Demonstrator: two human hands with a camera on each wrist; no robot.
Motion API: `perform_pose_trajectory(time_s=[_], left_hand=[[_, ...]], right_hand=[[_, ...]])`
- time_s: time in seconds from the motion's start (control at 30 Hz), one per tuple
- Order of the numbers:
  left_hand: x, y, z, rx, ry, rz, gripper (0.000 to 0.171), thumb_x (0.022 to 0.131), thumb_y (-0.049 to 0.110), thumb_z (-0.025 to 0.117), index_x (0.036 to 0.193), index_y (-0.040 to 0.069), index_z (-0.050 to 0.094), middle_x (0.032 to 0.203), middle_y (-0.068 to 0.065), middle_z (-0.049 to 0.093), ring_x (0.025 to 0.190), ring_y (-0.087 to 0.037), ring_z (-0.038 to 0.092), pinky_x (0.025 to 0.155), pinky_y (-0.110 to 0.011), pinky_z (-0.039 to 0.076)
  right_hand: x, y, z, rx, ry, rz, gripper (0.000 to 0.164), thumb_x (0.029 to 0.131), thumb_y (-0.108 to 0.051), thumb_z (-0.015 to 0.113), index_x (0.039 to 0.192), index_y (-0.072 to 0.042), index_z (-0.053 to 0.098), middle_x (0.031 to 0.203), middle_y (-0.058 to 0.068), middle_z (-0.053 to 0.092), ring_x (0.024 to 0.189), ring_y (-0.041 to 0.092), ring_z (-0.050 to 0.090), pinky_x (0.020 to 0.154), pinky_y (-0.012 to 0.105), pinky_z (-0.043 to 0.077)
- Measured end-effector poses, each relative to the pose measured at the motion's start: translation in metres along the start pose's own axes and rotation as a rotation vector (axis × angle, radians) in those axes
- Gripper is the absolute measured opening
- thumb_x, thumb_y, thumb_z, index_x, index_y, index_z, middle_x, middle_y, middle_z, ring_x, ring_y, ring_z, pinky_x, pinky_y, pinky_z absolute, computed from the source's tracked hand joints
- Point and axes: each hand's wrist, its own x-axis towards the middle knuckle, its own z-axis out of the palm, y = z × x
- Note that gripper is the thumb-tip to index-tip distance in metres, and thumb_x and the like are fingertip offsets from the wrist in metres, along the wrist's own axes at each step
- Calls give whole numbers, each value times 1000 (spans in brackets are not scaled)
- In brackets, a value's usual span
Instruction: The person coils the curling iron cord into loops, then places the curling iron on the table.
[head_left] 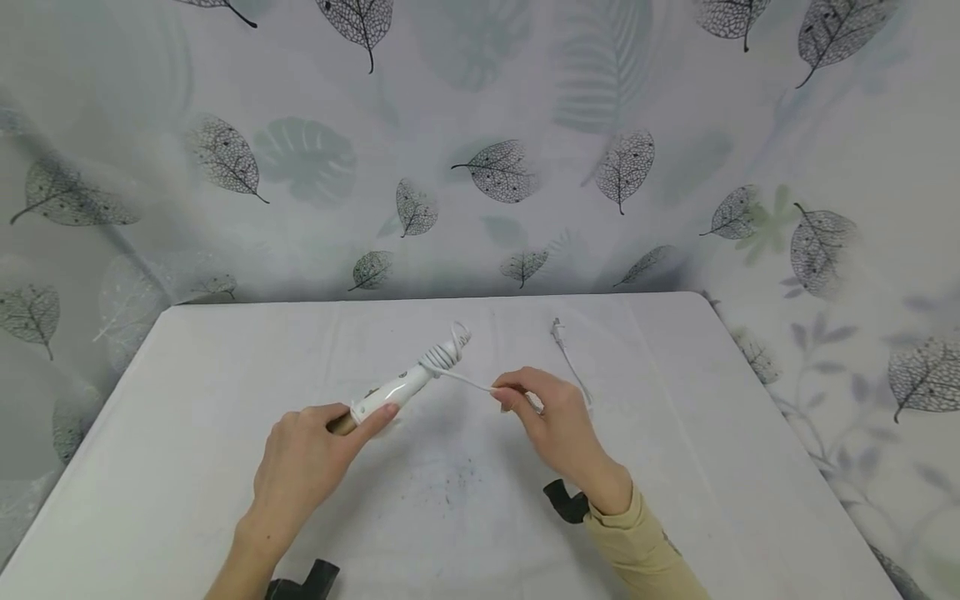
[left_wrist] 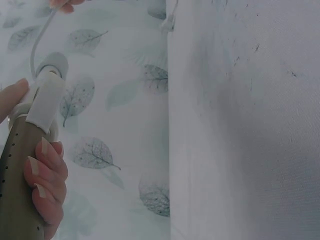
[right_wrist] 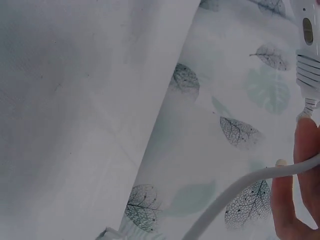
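Observation:
A white-handled curling iron (head_left: 401,388) with a gold-brown barrel (left_wrist: 19,172) is held tilted above the table. My left hand (head_left: 303,454) grips it around the barrel, its thumb lying along the handle's base. Small dark holes run down the barrel in the left wrist view. The white power cord (head_left: 467,381) is wound around the far end of the handle and stretches across to my right hand (head_left: 558,425), which pinches it between thumb and fingertips. Beyond that hand the cord trails to a plug (head_left: 557,330) on the table. In the right wrist view the cord (right_wrist: 220,200) passes the fingers.
A white-covered table (head_left: 660,467) lies beneath both hands, with dark specks near its middle. Leaf-patterned cloth (head_left: 450,100) hangs behind and at the sides. Black mounts (head_left: 303,581) sit at both wrists.

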Motion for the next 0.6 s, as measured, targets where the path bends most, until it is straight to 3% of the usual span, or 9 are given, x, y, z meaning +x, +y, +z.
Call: perform_pose_trajectory(time_s=[0.13, 0.27, 0.47, 0.6], left_hand=[[1, 0, 0, 7, 3, -8, 62, 86, 71, 60, 59, 16, 52, 54, 6, 38, 50, -11, 36, 44, -26, 28], [0, 1, 1, 11, 19, 0, 59, 86, 70, 62, 62, 16, 56, 54, 5, 38, 50, -12, 37, 45, -26, 29], [-1, 2, 5, 10, 44, 53, 57, 86, 66, 66, 60, 17, 53, 53, 8, 31, 48, -9, 32, 43, -25, 28], [-2, 3, 9, -12, 26, 63, 58, 85, 66, 67, 58, 17, 50, 53, 10, 29, 47, -7, 30, 43, -24, 27]], right_hand=[[-1, 2, 0, 22, 4, 24, 6, 92, -6, 70, 93, -12, 69, 75, -5, 63, 69, 6, 57, 60, 19, 43], [-2, 2, -1, 33, -65, 63, 3, 93, -9, 69, 92, -12, 70, 76, -5, 62, 68, 6, 55, 60, 20, 44], [-3, 2, -2, -20, -167, 83, 4, 87, -10, 74, 91, -10, 75, 73, -8, 59, 66, 3, 51, 59, 20, 45], [-4, 4, 0, -29, -201, 86, 5, 85, -9, 76, 90, -8, 76, 71, -6, 58, 65, 3, 52, 60, 20, 46]])
